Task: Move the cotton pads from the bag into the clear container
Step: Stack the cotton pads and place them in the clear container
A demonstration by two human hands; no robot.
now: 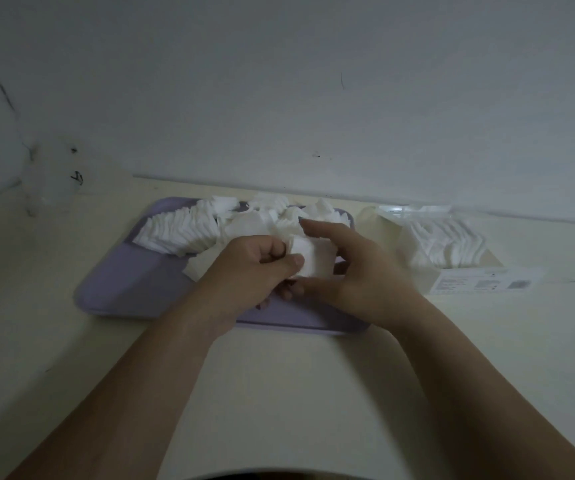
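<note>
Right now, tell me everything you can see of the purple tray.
The tray is pale purple, rectangular with rounded corners and a low rim, and looks like plastic. It lies flat on the cream table, close to the wall. White cotton pads lie fanned and heaped over its far half; its near left part is bare. Above its near right part the left hand and right hand hold a small stack of pads. A clear container stands to its right.

White square cotton pads (pixel 182 233) fanned and heaped loose on lilac tray (pixel 133 282), more leaning in a row inside clear rectangular plastic container (pixel 388 230) just right, apparently open-topped.
</note>
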